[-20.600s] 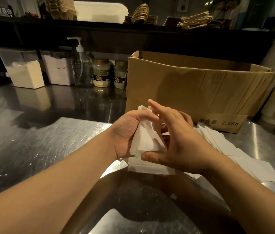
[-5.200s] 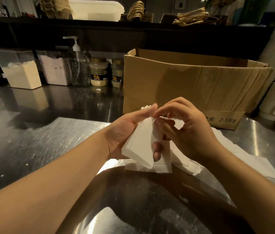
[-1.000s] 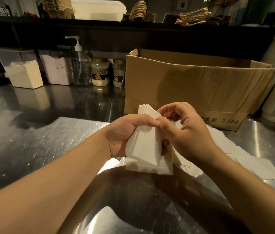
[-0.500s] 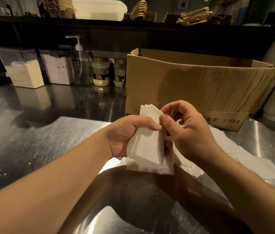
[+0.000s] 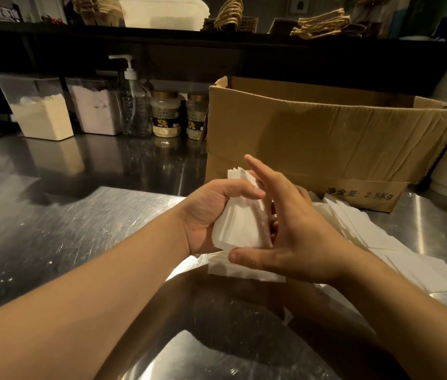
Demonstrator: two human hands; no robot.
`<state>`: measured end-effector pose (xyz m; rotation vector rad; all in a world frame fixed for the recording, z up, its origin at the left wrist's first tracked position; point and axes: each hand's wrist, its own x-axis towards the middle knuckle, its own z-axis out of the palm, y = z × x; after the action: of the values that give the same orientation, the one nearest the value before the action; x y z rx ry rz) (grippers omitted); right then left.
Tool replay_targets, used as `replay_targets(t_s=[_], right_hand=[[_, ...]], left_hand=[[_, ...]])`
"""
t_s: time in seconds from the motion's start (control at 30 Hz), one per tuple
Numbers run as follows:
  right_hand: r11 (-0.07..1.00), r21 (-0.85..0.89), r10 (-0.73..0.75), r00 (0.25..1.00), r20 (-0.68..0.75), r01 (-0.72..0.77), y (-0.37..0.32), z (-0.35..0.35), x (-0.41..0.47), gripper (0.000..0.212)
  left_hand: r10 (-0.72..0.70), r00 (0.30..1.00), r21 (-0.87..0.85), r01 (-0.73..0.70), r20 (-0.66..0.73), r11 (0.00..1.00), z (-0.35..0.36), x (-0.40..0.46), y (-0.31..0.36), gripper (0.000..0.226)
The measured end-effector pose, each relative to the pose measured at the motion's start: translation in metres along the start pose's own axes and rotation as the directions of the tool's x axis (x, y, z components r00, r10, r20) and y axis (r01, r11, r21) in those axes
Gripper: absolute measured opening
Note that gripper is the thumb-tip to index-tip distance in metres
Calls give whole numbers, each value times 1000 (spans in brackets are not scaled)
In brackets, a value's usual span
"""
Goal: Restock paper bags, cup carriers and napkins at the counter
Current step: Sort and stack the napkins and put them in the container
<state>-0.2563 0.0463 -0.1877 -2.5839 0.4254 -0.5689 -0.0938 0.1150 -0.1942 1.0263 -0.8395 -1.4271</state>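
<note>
Head view: a stack of white paper bags [image 5: 240, 223] is being gripped upright by the left hand [image 5: 211, 212], thumb curled over its top, above the steel counter [image 5: 60, 229]. The right hand [image 5: 293, 231] is being held flat against the stack's right side, fingers straight, thumb under its lower edge. More loose bags [image 5: 376, 242] are lying on the counter toward its right edge, in front of the cardboard box [image 5: 326, 144].

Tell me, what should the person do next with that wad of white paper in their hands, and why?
Probably square the stack: tap its edges even with the flat right hand. The left hand grips the white paper stack, whose top corners look fanned and uneven, while the right hand's fingers lie straight against its side. More loose sheets wait on the steel counter.
</note>
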Motion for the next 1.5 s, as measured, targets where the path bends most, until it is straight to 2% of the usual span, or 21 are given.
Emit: replay_targets(t_s=[0.07,0.17,0.3,0.4,0.43,0.57,0.7,0.77,0.83,0.93,1.2,1.4,1.5], right_hand=[[1000,19,-24,1000,-9,24,3,-1,-1,121],[982,182,-37,993,-111,57,7,-2,-1,106],[977,212,48,962,-267,10,13,-1,3,60],[972,236,94,932,-350,-10,11,-1,4,13],[975,224,100,926,-365,-17,10,-2,4,6],[994,98,70,939,-337,-38,9,-5,3,6],[984,-152,83,994,-71,-93,7,-8,3,17],[965,-240,127,989,79,-105,3,-10,2,24],[950,-291,170,971,169,-116,-1,-11,1,36],[936,-332,197,957,211,-119,-5,-11,2,46],[911,-410,154,962,227,-49,-2,-12,2,47],[889,-458,161,942,295,-9,6,-15,3,69],[896,-443,164,934,316,-8,9,-15,4,72]], left_hand=[[-28,1000,-2,28,-6,1000,-2,1,0,59],[-37,992,-92,48,117,995,-2,0,4,50],[-33,997,-117,42,72,992,-10,3,9,58],[10,995,-216,11,97,976,-14,3,13,59],[26,993,-262,5,114,965,-14,2,14,58],[108,986,-386,-51,126,921,-15,-1,19,57],[142,984,-472,-74,109,878,-19,-2,22,57],[143,985,-483,-80,96,872,-19,-2,23,54],[139,987,-474,-88,75,876,-18,-3,23,53],[134,988,-461,-83,79,884,-16,-3,23,55],[129,990,-422,-93,58,902,-14,-5,23,53],[125,991,-402,-94,53,911,-14,-4,23,54],[121,991,-402,-92,48,911,-14,-3,23,54]])
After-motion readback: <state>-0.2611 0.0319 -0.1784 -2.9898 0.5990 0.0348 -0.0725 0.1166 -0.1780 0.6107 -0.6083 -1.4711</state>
